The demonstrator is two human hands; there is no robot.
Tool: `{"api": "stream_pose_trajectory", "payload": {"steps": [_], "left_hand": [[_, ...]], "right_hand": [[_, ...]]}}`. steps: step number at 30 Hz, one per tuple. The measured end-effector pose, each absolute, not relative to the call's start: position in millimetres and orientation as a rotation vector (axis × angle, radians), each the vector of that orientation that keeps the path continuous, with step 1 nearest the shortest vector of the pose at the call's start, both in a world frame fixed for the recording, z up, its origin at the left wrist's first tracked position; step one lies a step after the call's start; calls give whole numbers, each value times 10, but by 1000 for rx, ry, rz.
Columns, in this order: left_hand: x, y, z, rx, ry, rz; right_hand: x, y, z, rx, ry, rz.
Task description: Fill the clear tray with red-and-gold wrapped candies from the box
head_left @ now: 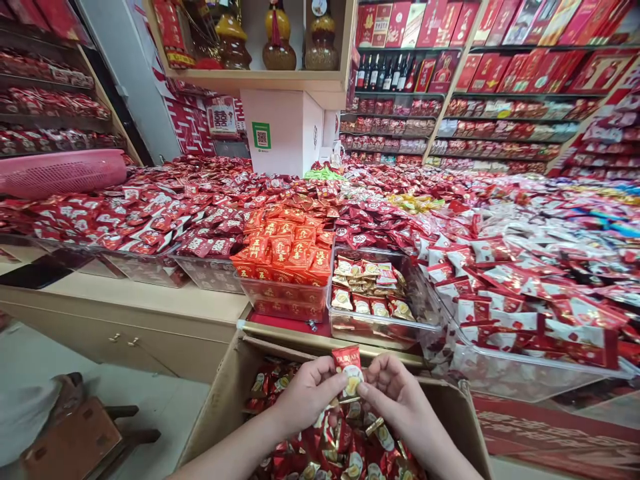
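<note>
Between my two hands is a small red candy packet [349,371] printed "DURIAN", with a yellow fruit picture on its front. My left hand [315,385] pinches its left side between thumb and fingers. On the right edge, the thumb of my right hand [391,392] presses against the packet, its fingers curled behind. Both hands are above an open cardboard box [216,393] full of similar red and gold candy packets [353,460]. Just beyond the box stands a clear plastic bin [385,330], partly filled with matching packets set in rows [370,287].
Left of that bin, another clear bin [285,300] is heaped with orange-red packets [290,247]. Piled bins of red and white packets [530,313] spread to the right. A pink basket [65,172] rests at far left. A wooden stool [75,437] stands on the floor.
</note>
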State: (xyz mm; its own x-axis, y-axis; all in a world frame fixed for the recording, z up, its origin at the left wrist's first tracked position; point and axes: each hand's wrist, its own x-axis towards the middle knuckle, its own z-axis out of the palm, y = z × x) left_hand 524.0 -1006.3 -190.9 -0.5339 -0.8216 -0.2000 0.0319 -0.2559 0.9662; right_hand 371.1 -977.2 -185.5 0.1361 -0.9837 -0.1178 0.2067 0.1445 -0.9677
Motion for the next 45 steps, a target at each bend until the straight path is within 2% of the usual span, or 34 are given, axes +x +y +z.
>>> {"api": "stream_pose_trajectory", "payload": {"steps": [5,9,13,19,28,34,37,39,42,45], "left_hand": [[5254,-10073,-1904,963,-1348,-1882],[5268,-10084,-1915,953,-1355,-1863],[5279,-10082,-1951,1000,-1378,-1843],[5271,-10056,-1964,1035,-1399,-1859],[5283,-10052,-1975,1071,-1444,-1834],[5284,-10066,-1944,1064,-1400,-1845],[5283,-10084,-1900,1029,-1308,-1798],[5285,-10101,-1875,1016,-1245,-1718],[5287,-10123,-1872,1060,-1189,-1554],[5296,-10122,-1889,1133,-1211,-1454]], "right_hand": [[3563,-9911,-1560,-1301,1196,-1225],[3361,-10340,-1204,-1563,1607,-1254],[3305,-10799,-1142,-1821,2019,-832],[3311,-11084,-1336,-1969,2243,-195],[3305,-11131,-1328,-1961,2339,123],[3292,-11167,-1287,-2008,2262,68],[3416,-10892,-1189,-2139,2209,-314],[3592,-10557,-1191,-2188,1897,-651],[3901,-10031,-1377,-1908,1445,-716],[4088,-9749,-1645,-1770,1398,-729]]}}
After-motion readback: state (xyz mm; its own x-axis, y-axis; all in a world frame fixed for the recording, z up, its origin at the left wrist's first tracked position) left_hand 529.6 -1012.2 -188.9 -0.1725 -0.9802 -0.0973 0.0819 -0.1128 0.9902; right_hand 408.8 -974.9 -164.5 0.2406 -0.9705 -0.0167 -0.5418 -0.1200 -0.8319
